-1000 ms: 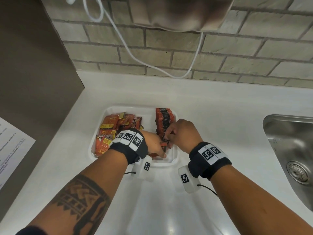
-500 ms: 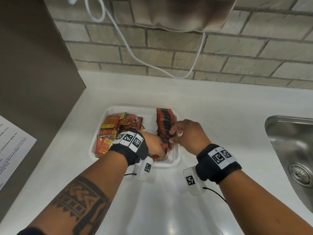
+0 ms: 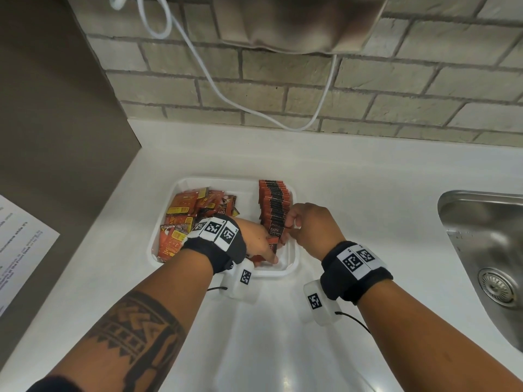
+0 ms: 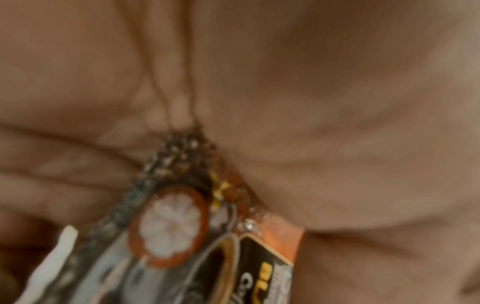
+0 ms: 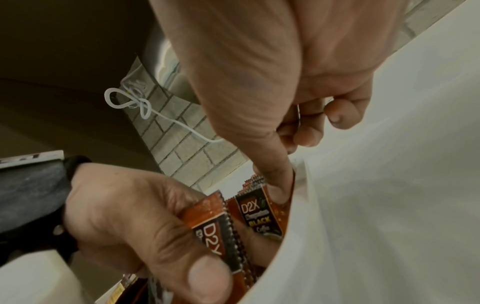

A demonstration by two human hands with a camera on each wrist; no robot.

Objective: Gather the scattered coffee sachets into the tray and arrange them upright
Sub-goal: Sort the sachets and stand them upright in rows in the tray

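A white tray [image 3: 293, 260] sits on the counter. Loose red and orange coffee sachets [image 3: 186, 213] lie heaped in its left half. A row of upright sachets [image 3: 274, 203] stands along its right side. My left hand [image 3: 267, 250] is low in the tray's near right corner and grips a small stack of sachets [image 5: 215, 224]; one of these sachets [image 4: 182, 226] fills the left wrist view. My right hand [image 3: 288, 226] pinches the nearest sachet of the row [image 5: 257, 214], thumb [image 5: 279, 185] pressed against it by the tray wall [image 5: 314, 205].
A steel sink [image 3: 486, 250] is sunk into the white counter [image 3: 353, 179] on the right. A white cable [image 3: 226, 100] hangs across the brick wall behind. A printed sheet [image 3: 19, 250] lies at the left, below a dark panel.
My right hand's fingers have moved from beside the left hand's stack to the near end of the upright row. The left hand has stayed low in the tray.
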